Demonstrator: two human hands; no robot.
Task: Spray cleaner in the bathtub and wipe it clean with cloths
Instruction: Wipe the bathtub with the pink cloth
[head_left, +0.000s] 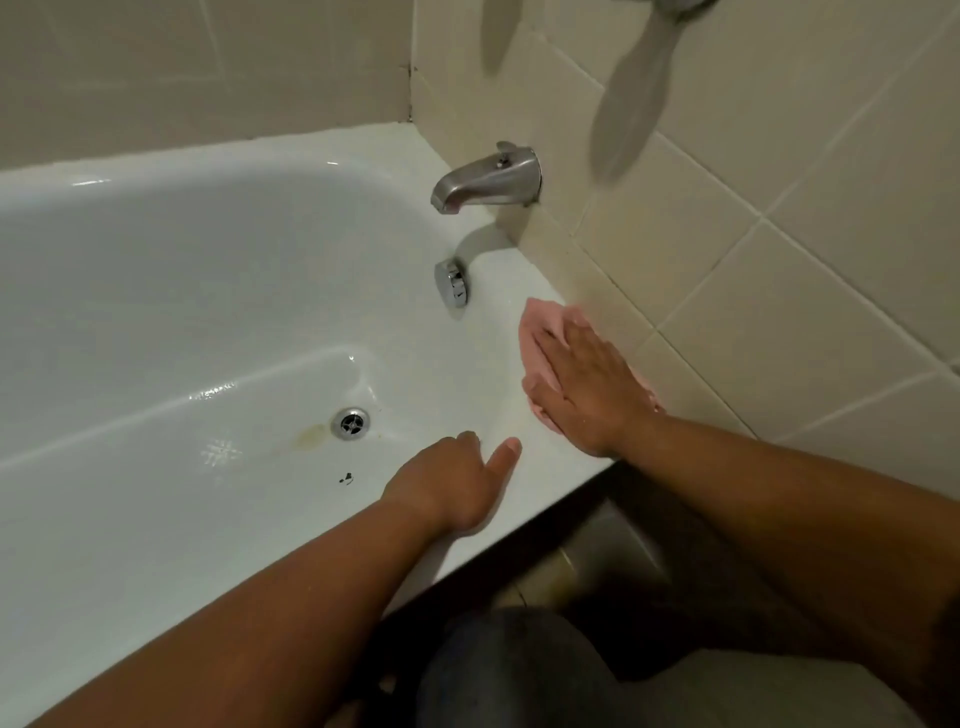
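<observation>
Pressing a pink cloth (540, 332) flat on the end rim of the white bathtub (208, 270), just beside the tiled wall (779, 260), the right hand (582, 384) lies with fingers straight and close together. The left hand (457, 483) rests on the front rim, thumb extended. Its other fingers seem folded over the inner edge, though their grip cannot be told.

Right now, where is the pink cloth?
In the head view the pink cloth lies at right on the bathtub ledge, flat under the right hand, beside the tiled wall, nearer than the spout.
</observation>
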